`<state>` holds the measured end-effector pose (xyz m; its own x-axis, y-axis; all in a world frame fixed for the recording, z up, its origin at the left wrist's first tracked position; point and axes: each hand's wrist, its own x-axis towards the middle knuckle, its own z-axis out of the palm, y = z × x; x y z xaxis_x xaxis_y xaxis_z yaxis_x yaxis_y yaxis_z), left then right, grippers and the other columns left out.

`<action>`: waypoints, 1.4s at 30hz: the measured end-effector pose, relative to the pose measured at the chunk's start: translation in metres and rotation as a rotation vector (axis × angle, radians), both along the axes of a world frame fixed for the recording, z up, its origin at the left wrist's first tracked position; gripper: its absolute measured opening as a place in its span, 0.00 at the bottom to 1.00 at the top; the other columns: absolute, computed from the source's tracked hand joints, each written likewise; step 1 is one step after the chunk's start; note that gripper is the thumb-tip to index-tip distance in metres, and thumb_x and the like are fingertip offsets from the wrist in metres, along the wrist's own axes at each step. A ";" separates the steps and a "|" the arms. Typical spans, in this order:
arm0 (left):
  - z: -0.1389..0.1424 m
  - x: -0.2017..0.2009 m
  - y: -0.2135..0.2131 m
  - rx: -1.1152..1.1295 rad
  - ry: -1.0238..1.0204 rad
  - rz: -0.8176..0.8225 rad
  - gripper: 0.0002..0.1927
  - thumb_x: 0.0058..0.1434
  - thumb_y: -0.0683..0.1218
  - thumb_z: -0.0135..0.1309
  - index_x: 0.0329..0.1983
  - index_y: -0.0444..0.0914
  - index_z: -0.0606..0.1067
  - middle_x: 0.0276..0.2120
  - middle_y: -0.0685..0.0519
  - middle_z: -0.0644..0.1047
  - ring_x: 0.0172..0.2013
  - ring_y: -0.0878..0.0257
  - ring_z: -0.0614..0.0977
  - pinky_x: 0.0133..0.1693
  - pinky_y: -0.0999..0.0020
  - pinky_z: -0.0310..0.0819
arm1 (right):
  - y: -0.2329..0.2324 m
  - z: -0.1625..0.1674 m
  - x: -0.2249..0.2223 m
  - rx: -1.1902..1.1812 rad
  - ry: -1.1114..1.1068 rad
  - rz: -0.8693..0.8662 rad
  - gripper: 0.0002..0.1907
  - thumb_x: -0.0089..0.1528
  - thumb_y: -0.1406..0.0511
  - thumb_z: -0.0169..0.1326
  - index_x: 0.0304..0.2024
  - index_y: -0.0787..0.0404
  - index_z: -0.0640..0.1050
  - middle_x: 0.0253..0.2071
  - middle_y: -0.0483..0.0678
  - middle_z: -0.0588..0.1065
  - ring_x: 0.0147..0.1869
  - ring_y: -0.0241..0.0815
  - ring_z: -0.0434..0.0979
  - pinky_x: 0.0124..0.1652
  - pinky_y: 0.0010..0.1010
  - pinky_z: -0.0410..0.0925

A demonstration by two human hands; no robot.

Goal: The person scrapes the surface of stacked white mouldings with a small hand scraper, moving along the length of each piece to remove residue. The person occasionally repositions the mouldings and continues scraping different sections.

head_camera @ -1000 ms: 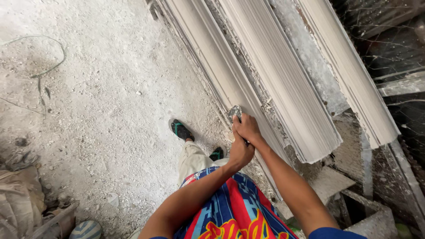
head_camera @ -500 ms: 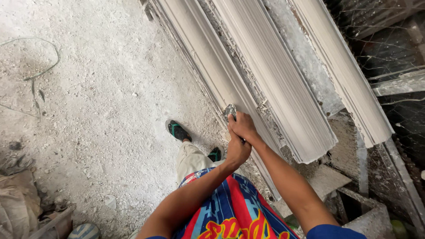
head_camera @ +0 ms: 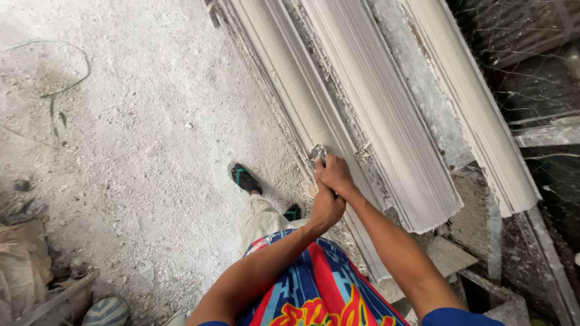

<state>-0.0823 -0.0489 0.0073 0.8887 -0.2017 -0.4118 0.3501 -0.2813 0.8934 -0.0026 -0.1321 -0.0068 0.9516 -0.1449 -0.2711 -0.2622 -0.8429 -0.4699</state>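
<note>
Both my hands grip one small metal scraper (head_camera: 318,152) whose blade rests against the edge of a long white plaster cornice moulding (head_camera: 290,90). My right hand (head_camera: 336,175) is on top, closest to the blade. My left hand (head_camera: 327,208) wraps just below it, around the handle, which is hidden. A second, wider moulding (head_camera: 386,127) lies beside the first, and a third (head_camera: 477,115) lies further right. All run diagonally on a rough bench.
The dusty white floor (head_camera: 139,139) stretches to the left, with a loop of thin wire (head_camera: 60,72) on it. My feet in dark green sandals (head_camera: 244,179) stand by the bench. Sacks and debris (head_camera: 24,265) sit at the lower left. Dark mesh (head_camera: 531,72) is at right.
My hands and the scraper stay at the same spot on the moulding's edge. The view has shifted slightly; no clear motion of the tool shows.
</note>
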 end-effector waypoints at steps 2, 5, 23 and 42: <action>-0.003 0.007 0.001 0.020 0.066 -0.027 0.51 0.62 0.48 0.50 0.73 0.30 0.29 0.37 0.26 0.79 0.36 0.29 0.82 0.40 0.40 0.76 | 0.003 0.005 0.010 0.034 0.051 -0.008 0.27 0.65 0.51 0.48 0.30 0.71 0.80 0.30 0.68 0.78 0.38 0.68 0.81 0.44 0.53 0.73; -0.006 0.009 0.001 0.051 0.047 -0.033 0.49 0.64 0.48 0.51 0.74 0.30 0.31 0.40 0.26 0.79 0.38 0.29 0.82 0.42 0.40 0.76 | 0.005 0.012 0.014 0.021 0.063 -0.021 0.27 0.66 0.51 0.48 0.32 0.71 0.79 0.31 0.68 0.78 0.39 0.68 0.81 0.45 0.53 0.73; 0.001 0.067 0.023 -0.076 -0.101 -0.001 0.52 0.62 0.48 0.51 0.75 0.29 0.29 0.41 0.26 0.78 0.40 0.30 0.83 0.42 0.44 0.77 | 0.031 0.045 0.070 0.098 0.275 -0.108 0.25 0.65 0.52 0.43 0.33 0.66 0.80 0.31 0.62 0.81 0.36 0.62 0.85 0.40 0.52 0.76; 0.020 0.311 0.110 0.056 0.035 -0.005 0.50 0.59 0.48 0.50 0.75 0.30 0.36 0.40 0.25 0.79 0.40 0.28 0.81 0.44 0.43 0.74 | 0.120 0.058 0.307 0.014 0.016 -0.044 0.27 0.63 0.52 0.49 0.35 0.72 0.81 0.37 0.70 0.78 0.46 0.69 0.80 0.52 0.52 0.71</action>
<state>0.2288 0.0609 0.0274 0.8723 -0.1821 -0.4538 0.3798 -0.3321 0.8634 0.3040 -0.0121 0.0510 0.9400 -0.1827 -0.2883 -0.3063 -0.8239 -0.4768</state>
